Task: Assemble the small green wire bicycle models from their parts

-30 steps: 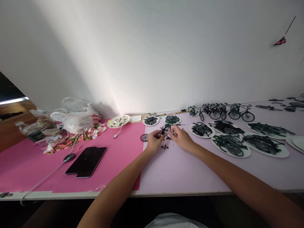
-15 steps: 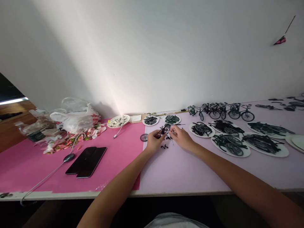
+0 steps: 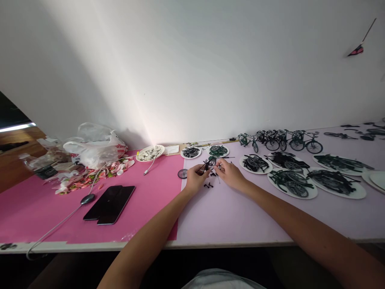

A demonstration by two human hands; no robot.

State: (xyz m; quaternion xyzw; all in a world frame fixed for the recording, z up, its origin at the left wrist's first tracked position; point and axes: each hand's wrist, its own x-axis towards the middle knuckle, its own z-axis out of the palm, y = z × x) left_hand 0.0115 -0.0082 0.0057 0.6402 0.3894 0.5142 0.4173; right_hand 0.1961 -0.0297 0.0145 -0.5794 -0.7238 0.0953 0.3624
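My left hand (image 3: 197, 176) is closed around a partly built black model bicycle (image 3: 206, 165), and a spoked wheel (image 3: 212, 163) on it points toward my other hand. At that wheel's right side, my right hand (image 3: 227, 171) has its thumb and fingers pinched together; whatever small piece may be between them is too tiny to make out. A loose black wheel (image 3: 182, 174) lies just left of my left hand. Small black parts (image 3: 208, 185) are scattered on the pale tabletop below my hands.
White plates of bicycle parts (image 3: 291, 184) stand at the right, with assembled model bicycles (image 3: 306, 142) behind them. Two plates (image 3: 191, 152) sit beyond my hands. On the pink left side are dark phones (image 3: 108, 204), a cable puck (image 3: 87, 199), a plastic bag (image 3: 93, 148) and artificial petals (image 3: 96, 176).
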